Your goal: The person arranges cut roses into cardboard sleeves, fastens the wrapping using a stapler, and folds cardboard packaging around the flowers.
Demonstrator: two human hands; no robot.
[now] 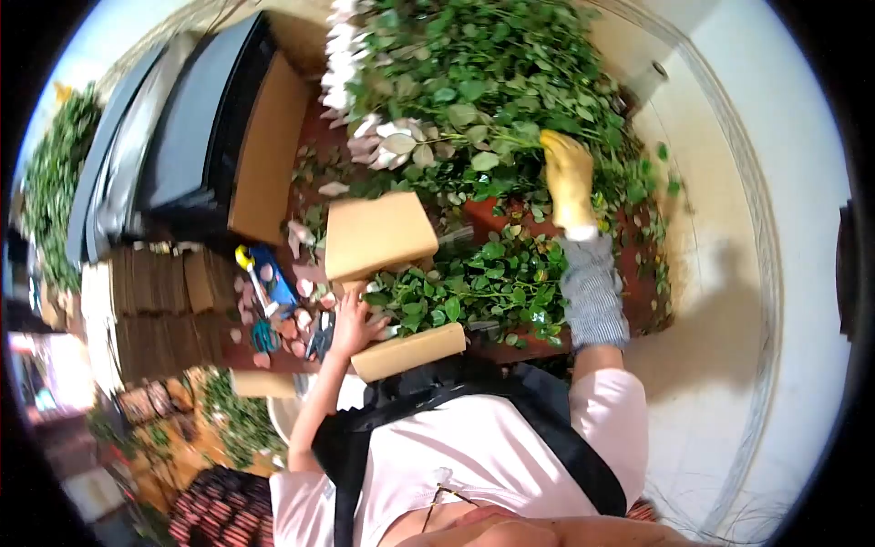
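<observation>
My right hand (pixel 569 178), in a yellow glove with a grey knitted sleeve, reaches over the far leafy pile. Its fingers are closed around a rose stem (pixel 510 141), whose leaves run left toward pale blooms (pixel 383 141). My bare left hand (pixel 354 324) lies at the head end of a nearer bunch of roses (pixel 483 283), fingers spread. It touches the edge of a cardboard wrap, one flap (pixel 381 239) standing beyond the bunch and another flap (pixel 410 352) on my side. The blooms of this bunch are mostly hidden.
A large rose pile (pixel 483 73) covers the back of the red table. Dark boxes (pixel 205 128) and stacked cardboard (pixel 169 310) stand at left. Teal scissors (pixel 265 335), a blue tray (pixel 279 284), a yellow-headed tool (pixel 246 259) and loose petals lie between. A wall (pixel 729 182) bounds the right.
</observation>
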